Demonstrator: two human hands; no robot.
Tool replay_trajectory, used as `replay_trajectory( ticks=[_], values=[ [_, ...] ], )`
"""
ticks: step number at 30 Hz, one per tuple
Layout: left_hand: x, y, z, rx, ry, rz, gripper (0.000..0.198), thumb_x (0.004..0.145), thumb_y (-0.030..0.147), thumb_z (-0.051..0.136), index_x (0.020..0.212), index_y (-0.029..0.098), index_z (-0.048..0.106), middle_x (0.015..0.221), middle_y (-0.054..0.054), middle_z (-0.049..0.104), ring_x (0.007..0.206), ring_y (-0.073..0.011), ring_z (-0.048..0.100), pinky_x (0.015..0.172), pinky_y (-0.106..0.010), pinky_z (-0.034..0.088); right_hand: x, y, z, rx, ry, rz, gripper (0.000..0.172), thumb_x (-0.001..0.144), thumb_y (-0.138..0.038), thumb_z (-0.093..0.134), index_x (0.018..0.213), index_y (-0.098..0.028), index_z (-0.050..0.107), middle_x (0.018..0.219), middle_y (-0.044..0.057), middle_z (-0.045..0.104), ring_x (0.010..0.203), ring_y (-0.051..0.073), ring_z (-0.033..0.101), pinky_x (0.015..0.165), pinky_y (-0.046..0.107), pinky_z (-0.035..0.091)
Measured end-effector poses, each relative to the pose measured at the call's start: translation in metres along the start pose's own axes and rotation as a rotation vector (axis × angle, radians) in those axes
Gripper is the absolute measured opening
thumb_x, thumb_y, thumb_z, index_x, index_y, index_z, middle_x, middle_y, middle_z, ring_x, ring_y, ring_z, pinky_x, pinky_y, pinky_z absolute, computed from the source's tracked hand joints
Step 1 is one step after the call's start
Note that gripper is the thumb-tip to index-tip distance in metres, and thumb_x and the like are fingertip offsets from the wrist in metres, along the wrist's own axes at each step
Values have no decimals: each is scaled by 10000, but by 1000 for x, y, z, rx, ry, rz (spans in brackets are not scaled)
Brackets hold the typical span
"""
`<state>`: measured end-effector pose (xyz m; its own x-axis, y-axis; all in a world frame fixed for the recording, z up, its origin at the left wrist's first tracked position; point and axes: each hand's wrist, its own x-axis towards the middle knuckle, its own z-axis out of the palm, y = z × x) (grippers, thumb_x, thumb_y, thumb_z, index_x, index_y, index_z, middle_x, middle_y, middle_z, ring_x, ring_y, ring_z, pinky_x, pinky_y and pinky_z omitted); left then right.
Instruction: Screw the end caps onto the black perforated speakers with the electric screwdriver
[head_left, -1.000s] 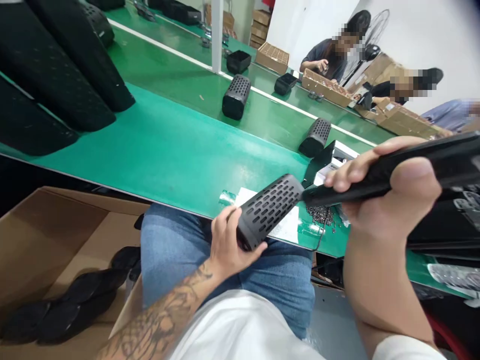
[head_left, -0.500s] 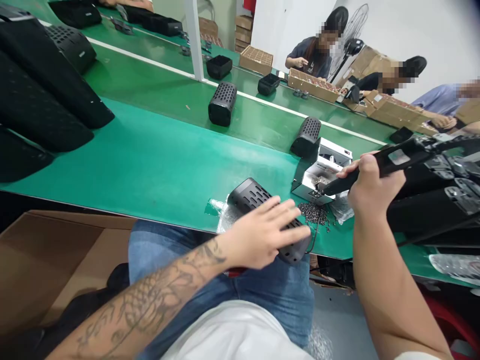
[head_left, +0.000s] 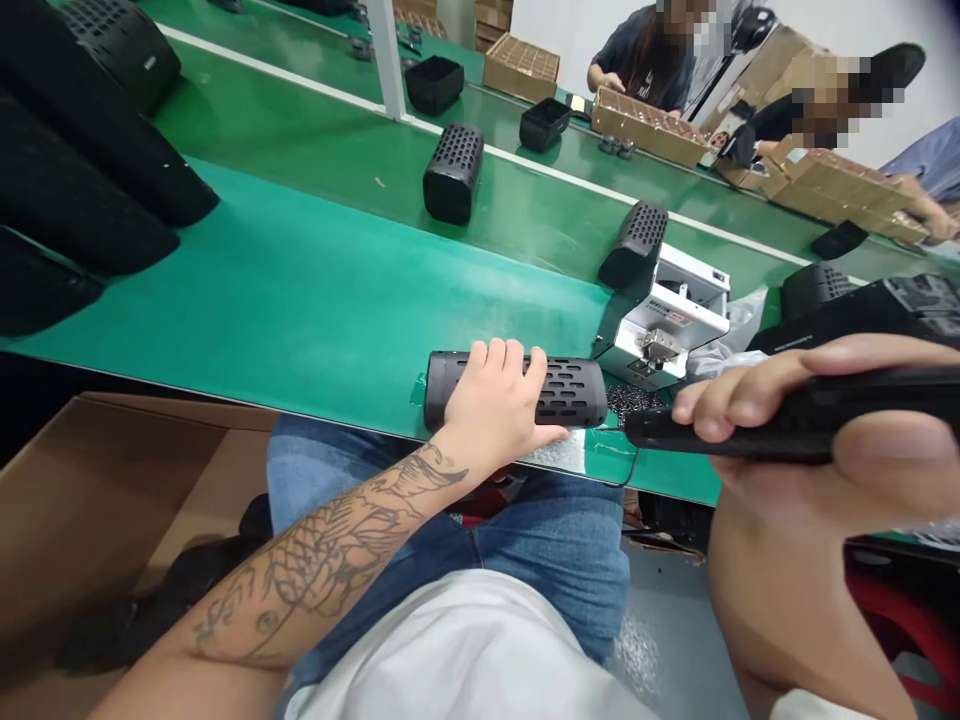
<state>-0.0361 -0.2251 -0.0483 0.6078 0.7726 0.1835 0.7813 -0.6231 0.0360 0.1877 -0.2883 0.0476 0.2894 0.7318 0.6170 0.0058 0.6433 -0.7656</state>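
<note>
**Slotted housing held at worktop edge, driver raised beside it**

- Item in hand: black oblong plastic housing with rows of slotted holes [head_left: 559, 392], lying lengthwise on the near edge of the green worktop [head_left: 300, 300], at about 6 o'clock of the belt.
- Left hand [head_left: 495, 405]: laid over the middle of the housing, fingers curled across its top, thumb underneath toward the right end; it pins the piece flat.
- Right hand [head_left: 817, 440]: wrapped round a black pen-shaped electric screwdriver [head_left: 795, 425], tip pointing toward the housing's right end, near it but not touching.
- At 1 o'clock of the housing: white box-shaped screw feeder [head_left: 667, 320]; a scatter of small dark screws [head_left: 626, 400] just beside the housing's end.
- Progress, judged: housing positioned and steadied; driving not begun on this end. Whether a screw sits on the tip cannot be told; the tip is too small.
- Farther up the belt: two similar black perforated housings [head_left: 452, 172], and people at cardboard trays at 1 o'clock.
</note>
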Motion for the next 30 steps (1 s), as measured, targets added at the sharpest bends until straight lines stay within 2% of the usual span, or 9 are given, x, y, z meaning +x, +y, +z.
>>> replay_trajectory(
  ticks=[3, 5, 11, 22, 30],
  values=[
    [0, -2, 0, -10, 10, 4, 1142, 944, 885, 858, 1667, 22, 663, 1429, -322, 737, 1331, -506, 642, 1198, -598, 424, -4, 16, 9, 24, -58, -12, 290, 876, -462, 989, 1012, -224, 896, 647, 6, 766, 433, 223, 678, 431, 400, 646],
    [0, -2, 1, -15, 10, 4, 1137, 952, 878, 851, 1676, 23, 655, 1434, -324, 737, 1339, -509, 641, 1191, -596, 427, -7, 24, 12, 1, -51, 14, 318, 907, -492, 997, 1029, -229, 867, 674, -5, 759, 473, 211, 691, 476, 397, 662],
    [-2, -1, 1, -10, 0, 12, 1109, 979, 870, 821, 1677, 26, 646, 1426, -323, 736, 1353, -518, 647, 1179, -598, 430, -9, 31, 14, 6, -62, 100, 290, 907, -446, 1020, 981, -233, 837, 689, 3, 756, 510, 212, 693, 506, 400, 656],
    [-1, 0, -2, -15, -15, 6, 1150, 985, 888, 805, 1688, -6, 632, 1430, -344, 742, 1341, -527, 658, 1174, -603, 437, -10, 34, 13, 45, -203, 157, 258, 946, -418, 1002, 1006, -234, 832, 725, -2, 767, 534, 190, 708, 558, 378, 671],
    [-1, 2, 1, 0, -15, -7, 1170, 971, 888, 820, 1696, -9, 624, 1447, -347, 738, 1377, -535, 647, 1194, -597, 431, -17, 31, 14, 6, -191, 195, 307, 920, -446, 1035, 983, -224, 831, 729, 2, 761, 567, 193, 724, 598, 391, 684]
  ],
)
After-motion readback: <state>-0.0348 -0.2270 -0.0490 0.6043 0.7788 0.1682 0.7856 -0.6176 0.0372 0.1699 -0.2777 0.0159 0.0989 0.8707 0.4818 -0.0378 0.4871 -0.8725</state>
